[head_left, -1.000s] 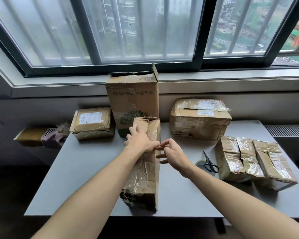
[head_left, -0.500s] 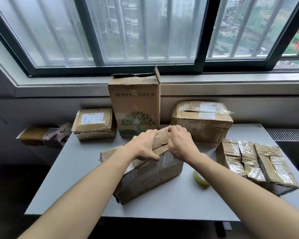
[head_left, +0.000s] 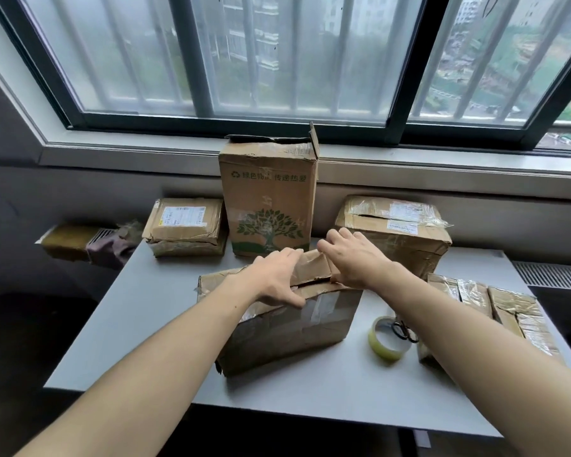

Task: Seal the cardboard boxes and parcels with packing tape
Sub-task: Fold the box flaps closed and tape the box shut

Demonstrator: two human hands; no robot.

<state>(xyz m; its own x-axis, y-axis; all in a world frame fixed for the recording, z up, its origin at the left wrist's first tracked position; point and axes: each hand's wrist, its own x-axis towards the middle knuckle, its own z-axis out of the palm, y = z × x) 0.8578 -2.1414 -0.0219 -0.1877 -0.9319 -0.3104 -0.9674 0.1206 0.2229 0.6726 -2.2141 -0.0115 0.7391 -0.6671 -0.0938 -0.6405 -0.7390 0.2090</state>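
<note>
The box now lies on its side mid table, no longer on end, your left hand and right hand pressing its flaps down with straight fingers, so the tape roll just right comes next

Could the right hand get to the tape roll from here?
Probably yes. The tape roll lies uncovered on the table near the right hand, scissors beside it; the hand must first leave the box flap.

A plain room high up in a city building: the barred window shows tower blocks outside, and worn parcels crowd a grey surface.
</note>
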